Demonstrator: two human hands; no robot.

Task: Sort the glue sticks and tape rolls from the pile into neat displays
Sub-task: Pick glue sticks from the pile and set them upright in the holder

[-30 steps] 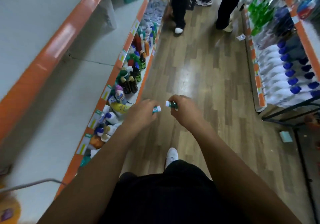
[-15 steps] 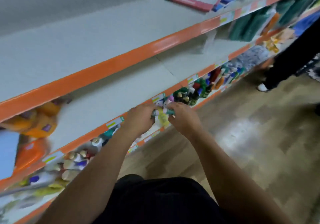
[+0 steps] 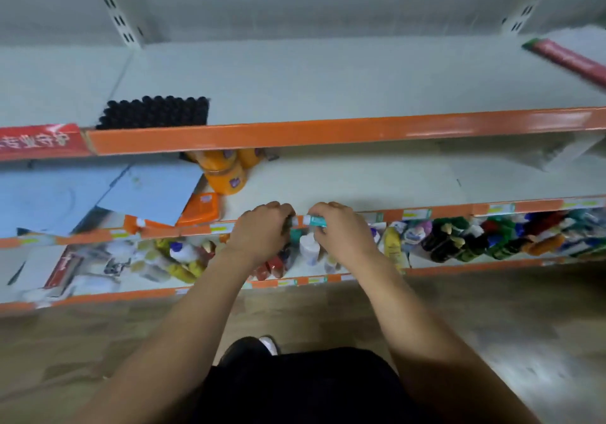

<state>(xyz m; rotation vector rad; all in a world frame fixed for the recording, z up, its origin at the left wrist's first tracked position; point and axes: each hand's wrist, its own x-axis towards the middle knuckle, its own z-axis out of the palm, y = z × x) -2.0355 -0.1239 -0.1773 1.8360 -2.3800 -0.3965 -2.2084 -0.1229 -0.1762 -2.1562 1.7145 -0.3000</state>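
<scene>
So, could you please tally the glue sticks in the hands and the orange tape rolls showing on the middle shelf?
Glue sticks: 2, one in the left hand, one in the right hand
Orange tape rolls: 3 showing, blurred
Total: 5

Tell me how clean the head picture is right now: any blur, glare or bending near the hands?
Head view throughout: the left hand, right hand and glue stick read fairly sharp; the bottles below them smear with motion blur; the orange shelf edge bows from the wide lens; the floor shows soft glare at lower right.
</scene>
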